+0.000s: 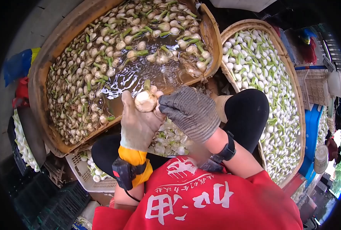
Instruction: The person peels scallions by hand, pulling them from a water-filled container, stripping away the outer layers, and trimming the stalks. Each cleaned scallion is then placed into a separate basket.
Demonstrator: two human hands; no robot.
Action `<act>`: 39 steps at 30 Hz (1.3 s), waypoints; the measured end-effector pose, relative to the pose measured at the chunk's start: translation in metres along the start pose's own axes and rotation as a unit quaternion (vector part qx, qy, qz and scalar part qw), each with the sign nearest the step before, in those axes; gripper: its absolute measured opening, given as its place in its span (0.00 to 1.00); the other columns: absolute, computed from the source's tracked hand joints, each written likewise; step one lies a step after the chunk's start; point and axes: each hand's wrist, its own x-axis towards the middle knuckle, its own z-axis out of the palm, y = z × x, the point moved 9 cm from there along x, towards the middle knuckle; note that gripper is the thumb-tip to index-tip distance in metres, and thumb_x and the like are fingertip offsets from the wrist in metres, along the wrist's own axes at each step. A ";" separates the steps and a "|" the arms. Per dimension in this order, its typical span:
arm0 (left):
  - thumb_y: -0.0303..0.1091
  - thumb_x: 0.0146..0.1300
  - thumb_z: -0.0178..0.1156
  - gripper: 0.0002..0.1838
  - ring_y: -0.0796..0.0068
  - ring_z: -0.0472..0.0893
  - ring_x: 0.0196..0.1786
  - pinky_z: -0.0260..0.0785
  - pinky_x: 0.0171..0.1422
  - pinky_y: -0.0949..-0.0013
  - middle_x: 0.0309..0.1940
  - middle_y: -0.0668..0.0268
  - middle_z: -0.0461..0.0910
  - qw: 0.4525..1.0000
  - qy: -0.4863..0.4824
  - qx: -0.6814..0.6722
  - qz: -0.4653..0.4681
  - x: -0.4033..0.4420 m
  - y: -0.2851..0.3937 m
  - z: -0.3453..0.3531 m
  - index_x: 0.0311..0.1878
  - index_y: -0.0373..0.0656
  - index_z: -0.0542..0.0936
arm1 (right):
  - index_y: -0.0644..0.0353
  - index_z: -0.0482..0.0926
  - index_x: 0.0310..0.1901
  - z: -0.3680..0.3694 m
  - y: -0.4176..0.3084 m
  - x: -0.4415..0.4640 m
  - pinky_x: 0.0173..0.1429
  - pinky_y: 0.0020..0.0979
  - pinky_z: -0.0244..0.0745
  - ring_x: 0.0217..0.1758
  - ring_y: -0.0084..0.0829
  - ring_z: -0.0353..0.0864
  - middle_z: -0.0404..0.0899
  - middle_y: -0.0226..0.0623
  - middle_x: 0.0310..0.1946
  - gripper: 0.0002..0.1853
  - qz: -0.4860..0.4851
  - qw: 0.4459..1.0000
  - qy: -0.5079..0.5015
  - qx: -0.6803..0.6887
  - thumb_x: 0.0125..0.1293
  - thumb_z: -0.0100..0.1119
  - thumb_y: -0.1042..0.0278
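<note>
A whitish bulb point(146, 101) with a short green stem rests in my left hand point(139, 120), which wears a pale, wet-looking glove with its fingers curled round the bulb. My right hand point(191, 111), in a grey knit glove, touches the bulb's right side with its fingertips pressed together; whatever they may pinch is too small to make out. Both hands are above my lap, at the near edge of a large tub point(213, 30) of brownish water with many soiled bulbs floating in it. Peelings or trimmed pieces point(170, 140) lie beneath my hands.
On the right is a long basket point(293, 84) full of clean white bulbs with green stems. A white crate point(78, 168) sits at the lower left, near dark green crates point(63, 207). A blue container point(312, 130) stands at the far right. My knees flank the hands.
</note>
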 end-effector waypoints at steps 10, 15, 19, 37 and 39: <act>0.43 0.76 0.45 0.20 0.72 0.80 0.44 0.74 0.48 0.72 0.45 0.62 0.81 0.967 -0.008 0.239 0.092 -0.061 -0.018 0.039 0.58 0.35 0.71 | 0.51 0.83 0.37 -0.004 -0.026 -0.028 0.37 0.41 0.75 0.32 0.40 0.80 0.79 0.37 0.29 0.10 -0.004 0.991 -0.081 -0.109 0.60 0.60 0.57; 0.51 0.78 0.40 0.28 0.73 0.79 0.38 0.72 0.40 0.72 0.38 0.62 0.78 0.944 0.017 0.328 0.017 -0.079 -0.013 0.016 0.64 0.36 0.70 | 0.56 0.81 0.32 -0.018 -0.035 -0.038 0.35 0.39 0.75 0.29 0.41 0.80 0.79 0.39 0.26 0.07 0.000 0.998 -0.060 -0.019 0.58 0.63 0.63; 0.44 0.74 0.43 0.28 0.71 0.79 0.35 0.71 0.37 0.72 0.39 0.60 0.78 0.978 -0.090 0.169 -0.079 -0.100 -0.021 0.036 0.70 0.35 0.64 | 0.57 0.81 0.30 -0.051 -0.023 -0.021 0.39 0.40 0.76 0.33 0.41 0.82 0.81 0.40 0.29 0.08 0.062 0.995 -0.015 0.077 0.54 0.65 0.62; 0.43 0.72 0.48 0.18 0.79 0.73 0.21 0.64 0.25 0.77 0.32 0.63 0.83 0.921 -0.097 0.377 0.006 -0.124 -0.024 0.050 0.48 0.37 0.78 | 0.55 0.84 0.51 -0.040 -0.048 -0.058 0.45 0.35 0.78 0.40 0.37 0.84 0.85 0.38 0.39 0.15 -0.137 0.985 0.049 0.097 0.65 0.56 0.63; 0.39 0.67 0.53 0.15 0.73 0.76 0.25 0.68 0.30 0.74 0.32 0.62 0.82 0.846 -0.112 0.514 0.085 -0.118 -0.017 0.050 0.47 0.38 0.77 | 0.60 0.85 0.40 -0.030 -0.053 -0.050 0.44 0.32 0.78 0.39 0.36 0.84 0.84 0.38 0.38 0.12 -0.084 0.994 -0.053 0.040 0.65 0.61 0.60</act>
